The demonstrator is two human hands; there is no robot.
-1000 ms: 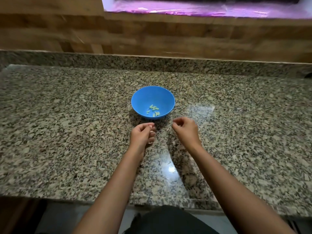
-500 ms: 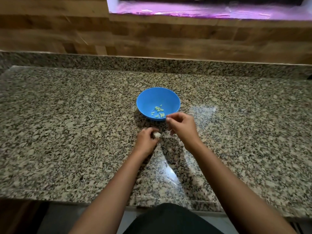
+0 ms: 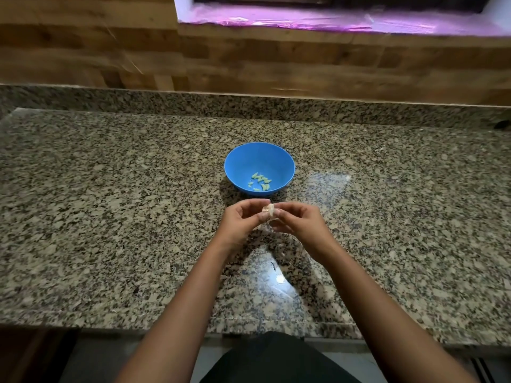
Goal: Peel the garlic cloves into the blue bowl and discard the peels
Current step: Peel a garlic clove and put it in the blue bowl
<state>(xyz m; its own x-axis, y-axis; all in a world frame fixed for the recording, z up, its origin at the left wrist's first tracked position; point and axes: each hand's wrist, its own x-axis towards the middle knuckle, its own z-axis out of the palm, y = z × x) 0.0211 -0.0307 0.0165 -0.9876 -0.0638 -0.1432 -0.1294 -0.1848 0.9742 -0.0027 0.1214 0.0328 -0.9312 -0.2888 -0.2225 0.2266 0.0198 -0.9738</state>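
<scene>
Both hands meet just above the counter [image 3: 110, 217], the left hand [image 3: 240, 225] and the right hand [image 3: 297, 225] each pinching the same garlic clove [image 3: 268, 210] between fingertips and thumb. The blue bowl [image 3: 243, 161] sits at 12 o'clock from the hands, near them, with a small heap of peeled cloves [image 3: 260, 182] at its bottom.

Both forearms are bare from the elbow down, with no sleeves reaching into view. The left hand [image 3: 240, 223] and the right hand [image 3: 299, 221] carry no rings, watch or bracelet. Low between the arms shows a rounded patch of dark, near-black garment [image 3: 276, 360], plain and without visible markings.
</scene>
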